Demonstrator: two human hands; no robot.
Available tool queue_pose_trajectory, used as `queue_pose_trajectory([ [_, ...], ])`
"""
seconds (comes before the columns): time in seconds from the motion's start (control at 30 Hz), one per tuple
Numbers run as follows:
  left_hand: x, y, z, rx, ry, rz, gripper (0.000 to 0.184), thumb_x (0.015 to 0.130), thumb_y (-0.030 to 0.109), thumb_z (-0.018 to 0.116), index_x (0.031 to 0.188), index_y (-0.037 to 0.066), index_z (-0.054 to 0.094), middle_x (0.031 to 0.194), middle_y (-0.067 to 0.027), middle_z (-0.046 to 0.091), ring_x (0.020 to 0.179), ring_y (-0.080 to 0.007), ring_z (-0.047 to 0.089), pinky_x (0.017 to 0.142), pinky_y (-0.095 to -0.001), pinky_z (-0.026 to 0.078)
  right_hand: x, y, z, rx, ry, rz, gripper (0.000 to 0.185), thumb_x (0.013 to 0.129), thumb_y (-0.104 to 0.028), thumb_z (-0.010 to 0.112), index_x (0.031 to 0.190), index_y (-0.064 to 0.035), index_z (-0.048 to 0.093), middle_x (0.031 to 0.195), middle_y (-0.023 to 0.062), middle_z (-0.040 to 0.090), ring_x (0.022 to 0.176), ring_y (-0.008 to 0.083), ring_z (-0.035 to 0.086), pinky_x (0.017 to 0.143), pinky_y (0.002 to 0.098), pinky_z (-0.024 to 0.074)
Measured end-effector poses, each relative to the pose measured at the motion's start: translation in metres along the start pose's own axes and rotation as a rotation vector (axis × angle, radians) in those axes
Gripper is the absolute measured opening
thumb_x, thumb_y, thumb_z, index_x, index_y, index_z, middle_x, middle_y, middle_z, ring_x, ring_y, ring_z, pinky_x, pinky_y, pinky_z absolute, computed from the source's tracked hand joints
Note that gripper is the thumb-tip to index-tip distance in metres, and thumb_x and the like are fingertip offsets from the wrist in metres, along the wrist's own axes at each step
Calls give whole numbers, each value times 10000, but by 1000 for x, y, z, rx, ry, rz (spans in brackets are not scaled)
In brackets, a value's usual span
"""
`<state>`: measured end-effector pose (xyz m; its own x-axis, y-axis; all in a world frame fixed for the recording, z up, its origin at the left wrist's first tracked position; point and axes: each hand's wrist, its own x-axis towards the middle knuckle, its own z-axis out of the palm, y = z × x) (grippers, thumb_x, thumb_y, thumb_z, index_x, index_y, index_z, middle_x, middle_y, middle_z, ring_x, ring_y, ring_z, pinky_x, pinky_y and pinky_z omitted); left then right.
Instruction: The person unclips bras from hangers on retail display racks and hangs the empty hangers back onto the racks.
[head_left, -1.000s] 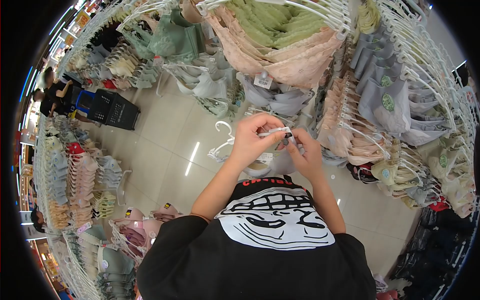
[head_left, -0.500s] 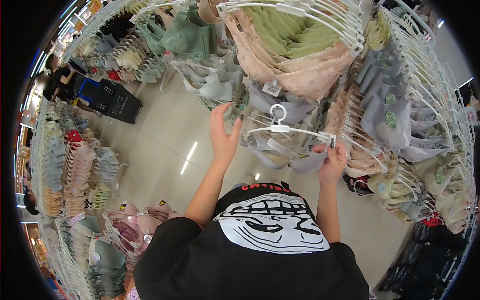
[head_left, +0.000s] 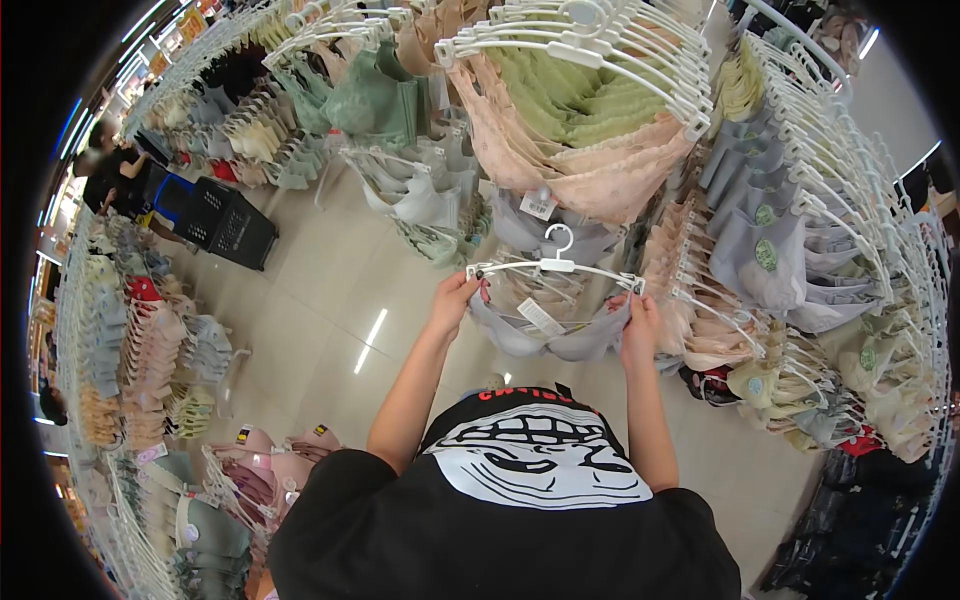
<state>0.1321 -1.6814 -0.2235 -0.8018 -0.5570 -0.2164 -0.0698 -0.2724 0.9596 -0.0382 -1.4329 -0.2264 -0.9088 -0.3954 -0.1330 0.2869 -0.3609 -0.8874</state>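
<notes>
A white plastic hanger (head_left: 557, 265) is held level in front of my chest, its hook pointing up. From it hangs a pale lavender-grey bra (head_left: 580, 343) with a white paper tag (head_left: 540, 317). My left hand (head_left: 456, 304) is closed in a pinch at the hanger's left clip, where the bra's side meets it. At the opposite clip, my right hand (head_left: 641, 326) pinches the hanger end and the bra's other side. The fingertips partly cover both clips.
Peach and green bras (head_left: 575, 150) hang on a rack just ahead. More racks hold grey-lavender bras (head_left: 757, 240) at right and pink bras (head_left: 262, 455) at lower left. A black shopping basket (head_left: 238, 225) stands in the aisle near a person (head_left: 118, 170) at far left.
My left hand has come down from open air beside the hanger and closed on its left clip. The bra now spreads between both hands.
</notes>
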Motion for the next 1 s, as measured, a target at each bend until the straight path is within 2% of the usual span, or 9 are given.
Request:
queue_pose_trajectory([
  [0.13, 25, -3, 5, 36, 5, 63, 188, 888, 201, 441, 838, 49, 540, 659, 3, 553, 608, -83, 491, 581, -213, 371, 15, 17, -4, -39, 49, 15, 140, 890, -147, 439, 900, -16, 488, 806, 104, 604, 756, 173, 583, 689, 273, 450],
  [0.33, 59, 3, -1, 61, 79, 142, 209, 897, 180, 433, 793, 34, 540, 634, -8, 535, 605, -89, 470, 595, -219, 362, 41, 19, 2, -199, -42, 12, 142, 884, -137, 434, 951, -23, 486, 872, 96, 612, 783, 165, 590, 694, 260, 444],
  [0.57, 79, -7, -15, 141, 89, 89, 214, 898, 190, 422, 775, 61, 540, 638, 2, 534, 581, -88, 469, 556, -216, 359, 42, 38, 10, -180, -61, 88, 131, 850, -74, 473, 962, -8, 477, 880, 100, 622, 726, 149, 583, 658, 257, 458],
  [0.67, 82, -24, -25, 127, 61, 43, 209, 897, 187, 420, 769, 69, 535, 634, 2, 532, 572, -89, 464, 542, -219, 353, 43, 55, 3, -351, -59, 89, 126, 882, -143, 432, 967, -61, 477, 893, 70, 622, 731, 147, 593, 579, 248, 442],
  [0.73, 82, -40, -33, 119, 81, -57, 206, 897, 185, 415, 768, 75, 532, 630, 4, 529, 567, -86, 461, 534, -220, 348, 54, 81, -13, -358, -63, 132, 130, 890, -154, 425, 973, -67, 475, 894, 68, 617, 737, 149, 592, 609, 256, 451],
  [0.87, 73, -36, -33, 180, 49, 79, 205, 900, 189, 409, 779, 71, 525, 638, 13, 520, 592, -73, 450, 558, -211, 346, 38, 69, -4, -155, -85, 61, 144, 905, -174, 411, 987, -73, 473, 885, 67, 607, 746, 155, 589, 676, 273, 460],
  [1.0, 64, -8, -25, 168, 17, 187, 200, 902, 188, 412, 798, 51, 515, 652, 13, 521, 633, -65, 438, 587, -203, 340, 43, 55, -6, -194, -152, -25, 152, 909, -178, 408, 998, -72, 470, 876, 59, 604, 763, 148, 586, 678, 267, 452],
])
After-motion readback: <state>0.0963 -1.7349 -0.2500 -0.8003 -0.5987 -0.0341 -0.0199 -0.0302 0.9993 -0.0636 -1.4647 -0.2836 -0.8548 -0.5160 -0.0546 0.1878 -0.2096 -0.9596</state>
